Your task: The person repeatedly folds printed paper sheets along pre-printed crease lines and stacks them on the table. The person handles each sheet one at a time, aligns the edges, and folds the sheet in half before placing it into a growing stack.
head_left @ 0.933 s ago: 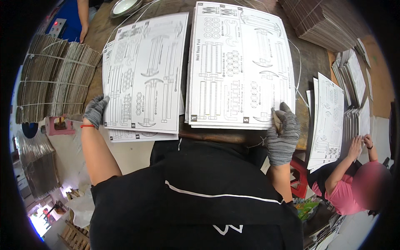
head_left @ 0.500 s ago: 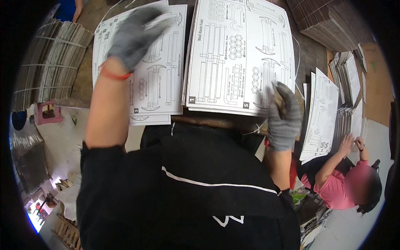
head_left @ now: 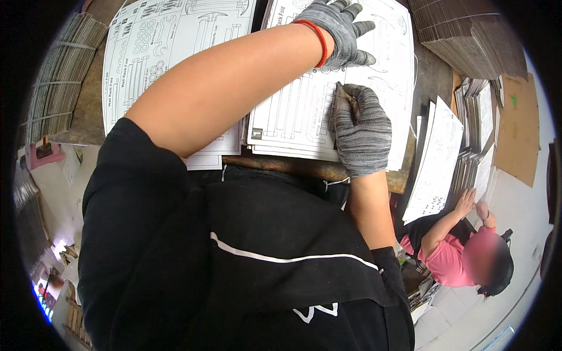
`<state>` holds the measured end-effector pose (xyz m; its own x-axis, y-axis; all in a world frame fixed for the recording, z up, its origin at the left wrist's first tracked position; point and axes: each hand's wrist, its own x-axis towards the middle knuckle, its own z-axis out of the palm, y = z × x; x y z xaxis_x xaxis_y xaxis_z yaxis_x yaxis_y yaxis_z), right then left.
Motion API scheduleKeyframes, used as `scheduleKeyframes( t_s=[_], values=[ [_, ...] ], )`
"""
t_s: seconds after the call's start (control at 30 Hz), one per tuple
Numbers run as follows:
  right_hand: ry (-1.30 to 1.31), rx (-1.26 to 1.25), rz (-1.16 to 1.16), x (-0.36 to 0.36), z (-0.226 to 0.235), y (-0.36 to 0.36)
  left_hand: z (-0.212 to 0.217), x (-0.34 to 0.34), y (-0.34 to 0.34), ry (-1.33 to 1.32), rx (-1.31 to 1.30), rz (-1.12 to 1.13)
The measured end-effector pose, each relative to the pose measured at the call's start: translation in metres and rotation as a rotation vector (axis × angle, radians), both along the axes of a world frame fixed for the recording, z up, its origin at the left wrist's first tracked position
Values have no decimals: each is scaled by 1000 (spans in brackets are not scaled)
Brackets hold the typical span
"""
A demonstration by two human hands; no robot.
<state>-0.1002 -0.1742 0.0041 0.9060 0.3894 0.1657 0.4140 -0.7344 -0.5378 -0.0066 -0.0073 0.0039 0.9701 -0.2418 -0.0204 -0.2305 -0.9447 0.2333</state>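
Count two piles of printed white sheets: one thick paper stack [head_left: 287,123] on the wooden table [head_left: 433,76], and one unevenly laid sheet pile [head_left: 132,70] just left of that paper stack. Count also one fan of loose sheets [head_left: 436,158] right of the paper stack, two groups of papers [head_left: 485,111] farther right of it, one cardboard bundle [head_left: 58,70] with three visible straps well to its left, one brown cardboard block [head_left: 471,38] near its upper right, and one pink stool [head_left: 45,155] far to its left. See the left hand [head_left: 338,29], grey-gloved, spread wide over the upper part of the paper stack, gripping nothing, with one red wristband [head_left: 321,44]; cannot tell how firmly pressed. See the right hand [head_left: 364,130], also gloved, half curled at the lower part of the paper stack, near the left hand, thumb and fingers drawn together; cannot tell of anything pinched there. Note one co-worker [head_left: 448,257] in pink, far right of the paper stack, with two hands [head_left: 466,202] near the papers.
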Motion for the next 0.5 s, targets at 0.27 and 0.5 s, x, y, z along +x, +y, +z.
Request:
scheduleKeyframes(
  t_s=[0.27,0.5],
  values=[
    [-27,-109,58,-6,-3,0,-3,-8,2,-52,-30,27],
    [103,-93,113,-49,12,-23,-4,-6,1,-49,-49,17]
  ],
)
